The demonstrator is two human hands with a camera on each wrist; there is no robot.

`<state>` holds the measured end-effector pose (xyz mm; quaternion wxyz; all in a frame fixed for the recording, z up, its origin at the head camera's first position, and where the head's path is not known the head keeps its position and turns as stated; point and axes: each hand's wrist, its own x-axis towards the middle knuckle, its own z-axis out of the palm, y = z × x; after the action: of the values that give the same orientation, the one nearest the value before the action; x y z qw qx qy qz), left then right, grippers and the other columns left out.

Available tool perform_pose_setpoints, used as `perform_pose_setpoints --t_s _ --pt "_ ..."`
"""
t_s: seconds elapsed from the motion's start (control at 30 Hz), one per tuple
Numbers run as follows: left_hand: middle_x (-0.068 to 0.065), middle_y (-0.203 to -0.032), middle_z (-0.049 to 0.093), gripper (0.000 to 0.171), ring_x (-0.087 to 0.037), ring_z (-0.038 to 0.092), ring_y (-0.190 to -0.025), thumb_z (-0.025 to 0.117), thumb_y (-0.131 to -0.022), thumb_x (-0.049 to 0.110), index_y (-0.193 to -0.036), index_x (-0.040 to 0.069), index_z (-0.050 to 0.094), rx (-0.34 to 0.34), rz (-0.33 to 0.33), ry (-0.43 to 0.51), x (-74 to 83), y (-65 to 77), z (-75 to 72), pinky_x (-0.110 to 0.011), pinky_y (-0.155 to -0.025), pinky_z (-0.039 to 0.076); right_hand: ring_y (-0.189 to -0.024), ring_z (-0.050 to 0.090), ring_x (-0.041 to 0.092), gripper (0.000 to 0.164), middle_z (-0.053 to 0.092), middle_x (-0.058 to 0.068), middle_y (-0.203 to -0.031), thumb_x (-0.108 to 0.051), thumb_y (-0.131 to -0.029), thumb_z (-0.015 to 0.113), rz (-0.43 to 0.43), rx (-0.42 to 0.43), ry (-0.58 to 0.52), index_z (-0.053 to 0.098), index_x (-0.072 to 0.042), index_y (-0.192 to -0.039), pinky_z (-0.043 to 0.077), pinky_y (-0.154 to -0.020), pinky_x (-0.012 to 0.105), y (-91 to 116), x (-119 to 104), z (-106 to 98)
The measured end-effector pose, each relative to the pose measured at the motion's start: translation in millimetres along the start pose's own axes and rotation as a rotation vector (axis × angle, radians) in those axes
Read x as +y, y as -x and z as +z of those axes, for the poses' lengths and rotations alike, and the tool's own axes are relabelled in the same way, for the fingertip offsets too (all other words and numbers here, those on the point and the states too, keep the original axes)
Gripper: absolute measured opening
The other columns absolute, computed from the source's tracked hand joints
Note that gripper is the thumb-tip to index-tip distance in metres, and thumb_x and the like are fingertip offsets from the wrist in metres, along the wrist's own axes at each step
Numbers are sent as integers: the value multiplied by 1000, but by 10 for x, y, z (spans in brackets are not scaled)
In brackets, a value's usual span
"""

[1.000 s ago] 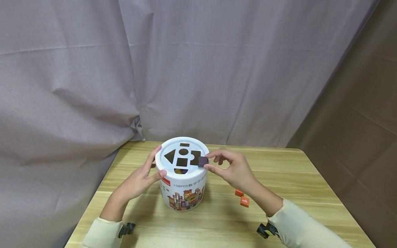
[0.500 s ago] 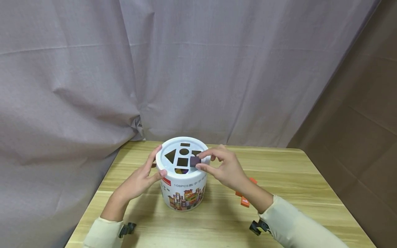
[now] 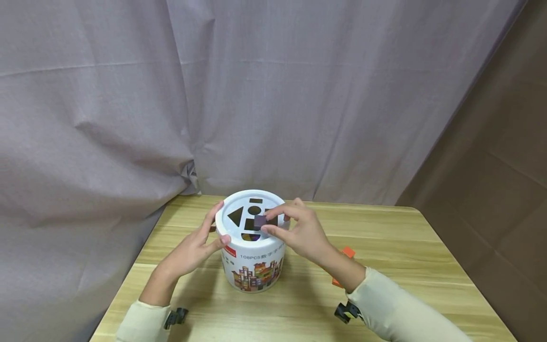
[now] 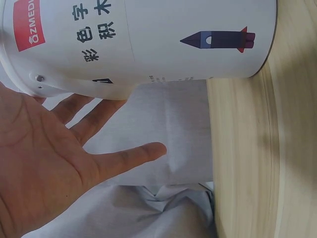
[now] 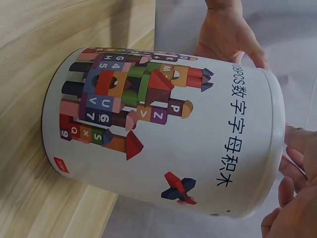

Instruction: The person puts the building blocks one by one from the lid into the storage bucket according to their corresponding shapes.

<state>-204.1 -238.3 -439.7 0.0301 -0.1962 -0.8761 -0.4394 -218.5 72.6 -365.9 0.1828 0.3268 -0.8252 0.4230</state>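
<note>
A white bucket with printed block pictures stands upright on the table, its lid cut with several shaped holes. My left hand holds the bucket's left side, thumb at the near rim and fingers farther back. In the left wrist view, the little finger sticks out straight, apart from the wall. My right hand pinches a dark purple block between thumb and forefinger, close over the lid. The block overlaps the square hole. From the right wrist, the hand shows beside the rim, its block hidden.
Orange blocks lie on the wooden table to the right, partly hidden by the right forearm. A grey curtain hangs behind the table's far edge. Coloured pieces show through the near hole of the lid.
My right hand has carried the purple block leftward, from the lid's right edge to the square hole. My left hand stays on the bucket.
</note>
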Motion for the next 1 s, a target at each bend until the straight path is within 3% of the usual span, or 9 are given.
perform_pose_setpoints --t_s 0.23,0.47,0.7,0.83,1.0 --pt "-15 -175 43 90 -45 55 -149 65 -111 51 -175 54 2 2 9 9 -2 -2 -2 -80 -112 47 -91 60 27 25 86 -6 -107 -21 -80 101 4 6 21 86 -18 -100 53 -80 31 -56 -48 66" --pt "-15 -174 44 89 -46 55 -149 64 -110 54 -175 54 2 0 8 5 0 -4 -5 -80 -111 48 -91 62 28 18 87 -2 -110 -20 -80 100 -8 -2 55 84 -20 -87 48 -78 26 -91 -45 119" --pt "-16 -174 45 88 -46 56 -149 64 -111 52 -175 54 3 1 13 14 13 4 -1 -80 -111 48 -87 60 29 17 87 -3 -107 -21 -80 101 -7 -9 81 84 -20 -81 52 -74 34 -102 -12 172" --pt "-15 -174 44 89 -46 56 -149 64 -111 51 -175 53 3 0 18 19 17 1 0 -80 -111 48 -85 58 25 17 87 -5 -106 -23 -79 101 -7 -15 106 85 -21 -81 45 -74 26 -114 -28 191" --pt "-14 -175 43 89 -45 55 -149 65 -111 50 -175 52 4 0 29 24 21 -7 4 -80 -111 48 -84 56 20 18 87 -6 -106 -25 -79 101 -8 -21 143 84 -22 -81 39 -79 29 -122 -46 199"
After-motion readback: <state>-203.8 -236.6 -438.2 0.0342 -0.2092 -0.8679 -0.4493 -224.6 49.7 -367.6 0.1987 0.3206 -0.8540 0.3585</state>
